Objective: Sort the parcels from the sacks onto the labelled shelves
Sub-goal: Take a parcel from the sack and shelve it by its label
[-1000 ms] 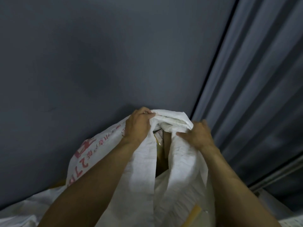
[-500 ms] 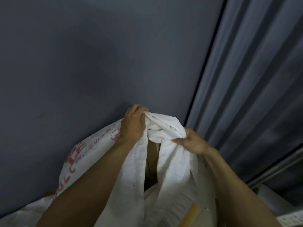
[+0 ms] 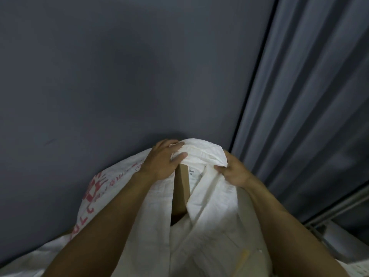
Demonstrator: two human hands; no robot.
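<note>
holds a white woven sack (image 3: 209, 212) by its bunched mouth, low in the middle of the view, close against a plain grey wall (image 3: 119, 76). left hand (image 3: 162, 159) on the left side of the bunch, grip closed on the cloth: fingers curled over the top fold, thumb pressed on the near side. right hand (image 3: 234, 172) on the right side, grip likewise tight on the cloth, thumb pinching a fold against curled fingers. between the two hands, a narrow slit in the sack mouth; inside it, a brown cardboard parcel (image 3: 181, 188) standing on edge, mostly hidden by the cloth, with a patch of white printed paper (image 3: 194, 173) just to its right. on the sack's left flank, red print (image 3: 95, 186), too skewed to read. to the right, a pleated grey curtain (image 3: 309, 96), and below it a metal rail (image 3: 339, 204) on a slant. both forearms bare, reaching up from the bottom edge. more white sacking along the bottom left.
</note>
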